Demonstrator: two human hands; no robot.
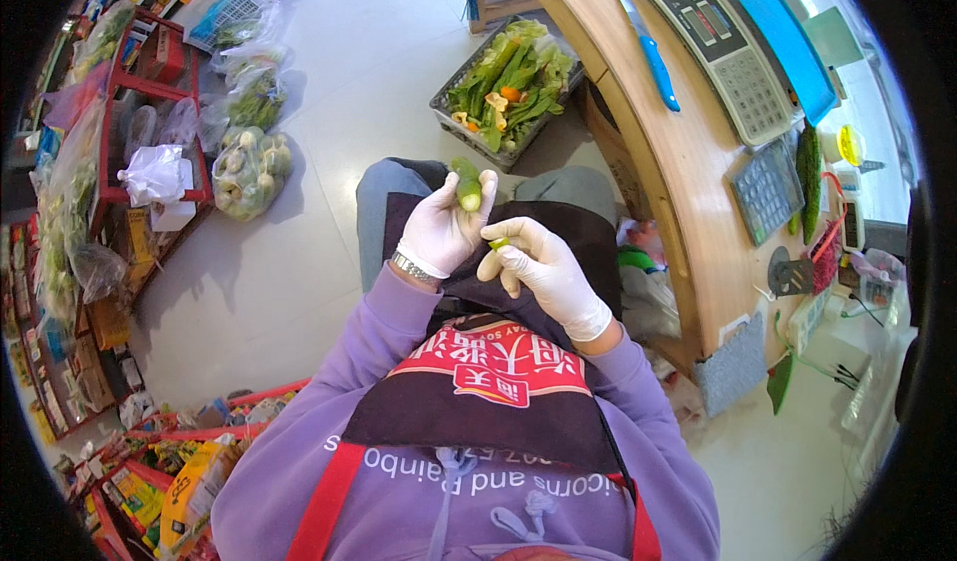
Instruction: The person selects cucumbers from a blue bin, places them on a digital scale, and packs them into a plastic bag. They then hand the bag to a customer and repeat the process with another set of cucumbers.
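My left hand (448, 225), in a white glove, grips a green cucumber piece (468, 183) whose pale end faces me. Close by on the right, my gloved right hand (542, 269) pinches a small green bit (498, 243), perhaps a cut cucumber end, between thumb and fingers. The two hands are just above my lap, over a dark apron (516, 221). Beyond my knees, a dark plastic crate (478, 139) on the floor holds leafy greens (516, 64) and orange scraps.
On the wooden counter (620, 38) at right are a blue-handled knife (658, 75), a digital scale (718, 45), a calculator (766, 187) and a long cucumber (810, 180). Bagged vegetables (250, 172) and a red shelf rack (108, 142) stand at left.
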